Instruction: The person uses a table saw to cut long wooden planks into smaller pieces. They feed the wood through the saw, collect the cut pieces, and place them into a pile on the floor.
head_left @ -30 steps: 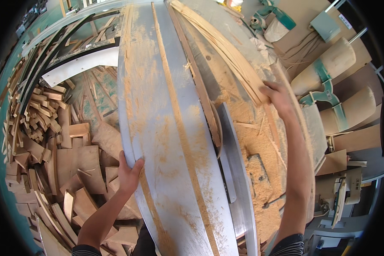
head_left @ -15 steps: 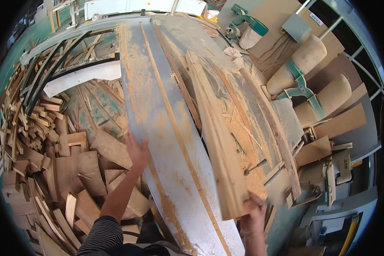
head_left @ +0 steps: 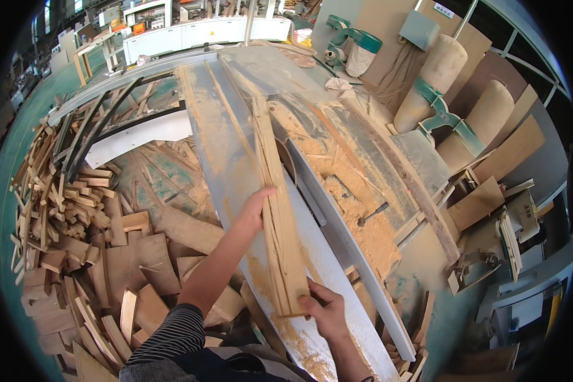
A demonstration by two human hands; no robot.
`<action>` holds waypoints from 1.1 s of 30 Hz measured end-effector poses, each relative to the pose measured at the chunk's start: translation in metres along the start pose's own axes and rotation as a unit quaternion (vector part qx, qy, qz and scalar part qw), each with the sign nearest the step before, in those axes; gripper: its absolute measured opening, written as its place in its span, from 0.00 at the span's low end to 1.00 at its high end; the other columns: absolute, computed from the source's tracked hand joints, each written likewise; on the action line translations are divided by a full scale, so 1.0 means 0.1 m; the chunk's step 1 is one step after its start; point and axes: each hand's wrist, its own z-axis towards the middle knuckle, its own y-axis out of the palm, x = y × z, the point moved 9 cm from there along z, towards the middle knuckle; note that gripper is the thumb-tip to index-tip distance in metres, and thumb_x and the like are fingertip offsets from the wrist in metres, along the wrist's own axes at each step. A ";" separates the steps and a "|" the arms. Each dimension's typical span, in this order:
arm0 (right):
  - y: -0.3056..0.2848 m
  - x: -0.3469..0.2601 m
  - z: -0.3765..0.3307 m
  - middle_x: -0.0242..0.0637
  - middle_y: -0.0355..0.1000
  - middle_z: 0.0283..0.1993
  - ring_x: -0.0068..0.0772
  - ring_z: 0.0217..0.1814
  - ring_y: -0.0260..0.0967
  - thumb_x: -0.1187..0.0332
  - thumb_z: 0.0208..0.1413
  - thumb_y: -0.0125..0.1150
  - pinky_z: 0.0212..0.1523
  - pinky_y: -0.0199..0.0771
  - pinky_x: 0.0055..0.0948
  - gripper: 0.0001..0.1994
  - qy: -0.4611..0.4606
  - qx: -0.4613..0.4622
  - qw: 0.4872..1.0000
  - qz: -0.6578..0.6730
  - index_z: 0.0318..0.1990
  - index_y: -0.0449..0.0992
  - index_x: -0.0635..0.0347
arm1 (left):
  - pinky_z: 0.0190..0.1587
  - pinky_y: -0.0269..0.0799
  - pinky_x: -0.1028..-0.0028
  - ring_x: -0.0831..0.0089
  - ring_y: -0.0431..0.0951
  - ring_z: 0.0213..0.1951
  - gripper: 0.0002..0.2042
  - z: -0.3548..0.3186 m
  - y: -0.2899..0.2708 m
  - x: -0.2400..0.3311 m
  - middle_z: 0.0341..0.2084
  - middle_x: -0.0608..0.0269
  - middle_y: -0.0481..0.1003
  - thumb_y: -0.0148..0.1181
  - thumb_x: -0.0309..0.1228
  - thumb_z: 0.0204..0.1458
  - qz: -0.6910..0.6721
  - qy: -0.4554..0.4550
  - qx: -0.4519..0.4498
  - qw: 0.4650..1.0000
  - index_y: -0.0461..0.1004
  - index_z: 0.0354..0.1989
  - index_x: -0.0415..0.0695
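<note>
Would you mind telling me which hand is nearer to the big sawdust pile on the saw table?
The right hand is nearer: it grips the near end of the wood strips, below the sawdust pile. The left hand rests on the strips' left side, with the strips between it and the pile.

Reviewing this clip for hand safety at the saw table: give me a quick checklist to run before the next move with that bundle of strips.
1. Right hand grips the near end of the bundle of wood strips: ok.
2. Left hand steadies the bundle's left edge, midway along: ok.
3. Bundle lies flat on the saw table: ok.
4. Both hands are off the curved blade guard to the right of the bundle: ok.
5. Blade spinning or stopped: cannot tell.
6. Table surface clean: not ok, sawdust is heaped to the right of the bundle.
</note>
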 end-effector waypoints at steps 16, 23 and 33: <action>-1.34 1.74 -2.49 0.45 0.79 0.53 0.35 0.55 0.74 0.71 0.53 0.60 0.63 0.68 0.33 0.24 -0.012 -0.015 1.000 -0.021 0.58 0.76 0.75 | 0.57 0.74 0.61 0.61 0.80 0.50 0.16 -3.41 -1.16 -2.39 0.45 0.55 0.79 0.61 0.32 0.58 -0.114 0.111 0.135 0.978 0.74 0.52 0.37; -1.25 1.80 -2.98 0.38 0.77 0.50 0.30 0.54 0.74 0.79 0.50 0.60 0.59 0.70 0.30 0.23 -0.014 -0.098 0.990 -0.103 0.56 0.77 0.72 | 0.61 0.70 0.52 0.55 0.77 0.53 0.22 -4.36 -1.43 -2.86 0.51 0.52 0.76 0.53 0.48 0.64 -0.252 0.174 0.156 0.939 0.71 0.57 0.44; -0.09 1.15 -3.24 0.40 0.77 0.43 0.33 0.43 0.74 0.80 0.39 0.65 0.46 0.74 0.30 0.23 -0.208 -0.251 0.879 -0.349 0.49 0.81 0.63 | 0.60 0.69 0.45 0.54 0.76 0.52 0.37 -5.11 -1.98 -3.16 0.49 0.55 0.77 0.37 0.69 0.61 -0.430 0.173 0.240 0.853 0.75 0.54 0.49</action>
